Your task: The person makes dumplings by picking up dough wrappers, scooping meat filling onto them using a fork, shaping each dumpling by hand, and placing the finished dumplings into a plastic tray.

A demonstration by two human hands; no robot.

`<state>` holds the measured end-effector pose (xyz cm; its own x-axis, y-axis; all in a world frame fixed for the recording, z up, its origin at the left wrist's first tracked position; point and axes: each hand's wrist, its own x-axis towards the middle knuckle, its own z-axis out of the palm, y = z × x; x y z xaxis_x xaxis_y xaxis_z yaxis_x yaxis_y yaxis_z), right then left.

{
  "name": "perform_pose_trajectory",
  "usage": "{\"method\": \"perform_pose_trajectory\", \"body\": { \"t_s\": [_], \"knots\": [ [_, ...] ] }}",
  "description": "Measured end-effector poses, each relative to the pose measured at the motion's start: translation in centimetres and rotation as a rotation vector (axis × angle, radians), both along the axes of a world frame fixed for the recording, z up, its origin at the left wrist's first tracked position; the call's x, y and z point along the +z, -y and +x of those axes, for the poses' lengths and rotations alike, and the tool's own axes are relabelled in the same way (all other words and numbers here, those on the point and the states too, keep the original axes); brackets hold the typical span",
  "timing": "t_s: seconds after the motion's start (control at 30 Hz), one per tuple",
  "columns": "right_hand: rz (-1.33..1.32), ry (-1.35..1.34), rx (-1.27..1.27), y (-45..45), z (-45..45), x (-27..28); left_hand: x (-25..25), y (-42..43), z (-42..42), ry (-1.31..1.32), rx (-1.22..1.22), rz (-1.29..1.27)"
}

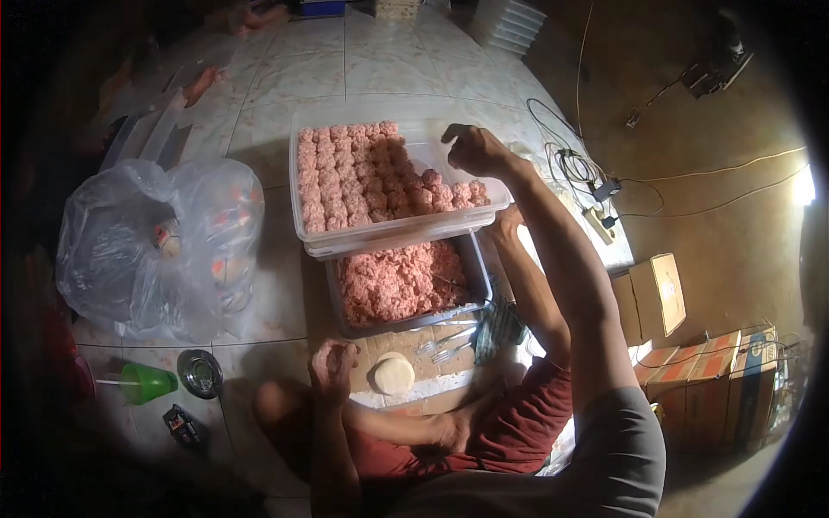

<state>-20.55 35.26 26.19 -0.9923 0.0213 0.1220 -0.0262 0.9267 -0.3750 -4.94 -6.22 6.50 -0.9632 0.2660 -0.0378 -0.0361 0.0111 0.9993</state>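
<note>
My right hand [477, 153] is over the right part of a clear plastic tray [302, 231], fingers bent, a gap between them and nothing visible in it. Rows of raw pink meatballs [344, 177] fill the tray's left part, with more along its near edge to the right. The tray rests over the far side of a grey tub [414, 325] of raw minced meat [393, 285], where a thin utensil handle sticks out. My left hand [332, 369] is near the tub's near left corner, fingers curled; what lies inside them is hidden.
On cardboard before me lie a round pale disc [395, 374] and forks [451, 350]. Plastic bags [164, 246] stand at left, near a green cup [148, 382] and a metal dish [199, 374]. Cables [572, 164] and boxes [708, 380] are at right. Another person's hand [203, 86] shows far left.
</note>
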Motion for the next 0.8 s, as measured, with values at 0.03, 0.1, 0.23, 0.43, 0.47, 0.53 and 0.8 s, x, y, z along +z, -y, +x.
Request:
{"method": "perform_pose_trajectory", "body": {
  "t_s": [0.03,0.1,0.23,0.43,0.47,0.53,0.8],
  "knots": [
    [0.067,-0.006,0.053,-0.8,-1.0,-1.0,0.3,0.1,-0.3,0.000,-0.076,-0.031],
    [0.136,0.120,0.185,-1.7,-2.4,-2.4,0.2,-0.2,-0.5,0.061,-0.045,0.014],
    [0.257,0.198,0.286,-0.9,-1.8,-2.5,0.4,-0.2,-0.6,0.041,-0.047,-0.018],
    [-0.041,-0.268,-0.093,0.8,4.1,0.3,-2.0,-0.8,-0.1,0.019,-0.133,0.040],
    [-0.118,-0.172,-0.140,2.5,6.5,2.7,-1.6,-0.7,0.5,0.030,-0.136,0.029],
    [0.164,-0.240,0.117,3.7,11.1,2.8,-0.3,-1.5,0.4,-0.087,-0.157,-0.026],
    [0.496,-0.083,-0.112,5.6,18.0,-10.9,6.2,-3.9,3.0,0.526,-0.615,0.970]
  ]
}}
